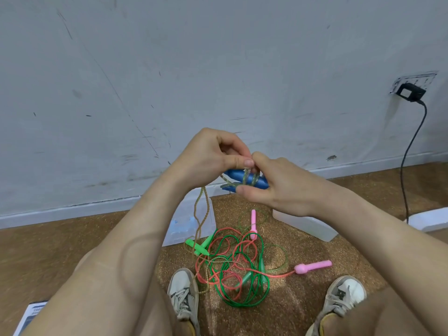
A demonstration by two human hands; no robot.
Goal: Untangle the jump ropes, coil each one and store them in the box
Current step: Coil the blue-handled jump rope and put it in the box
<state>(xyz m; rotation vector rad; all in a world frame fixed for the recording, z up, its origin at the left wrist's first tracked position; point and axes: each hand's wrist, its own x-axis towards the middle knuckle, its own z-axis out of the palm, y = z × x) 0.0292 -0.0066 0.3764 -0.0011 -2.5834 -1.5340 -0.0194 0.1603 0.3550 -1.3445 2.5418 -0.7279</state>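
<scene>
1. The left hand (pixel 211 156) is closed in a pinch. Thumb and fingertips nip a turn of the speckled rope (pixel 200 214) where it wraps the blue handles (pixel 234 175).
2. The right hand (pixel 278 190) grips those two handles together, held level at chest height in front of the wall. The thumb lies under them and the fingers curl behind.
3. The handles look like hard, smooth plastic, light and stiff. They are probably the best place to hold, since they do not bend and give the wraps a firm core.
4. The speckled rope looks thin, braided and limp. It hangs in two slack strands from the handles to the floor, where it runs into the pile. It likely weighs very little, so snagging is the main risk, not load.
5. On the floor between the shoes lie the green rope (pixel 242 304) and the red rope (pixel 218 282), looped through each other. They look like glossy plastic cord, springy and a little slick, so coils would likely spring open unless pinched or tied off.
6. Good hold points there are the pink handle (pixel 314 266), lying clear to the right, and the green handles (pixel 197 247) at the left edge of the pile.
7. The box (pixel 177 238) stands just beyond the pile against the wall, partly hidden by the left forearm. It looks like thin, pale plastic that may slide if pushed.
</scene>
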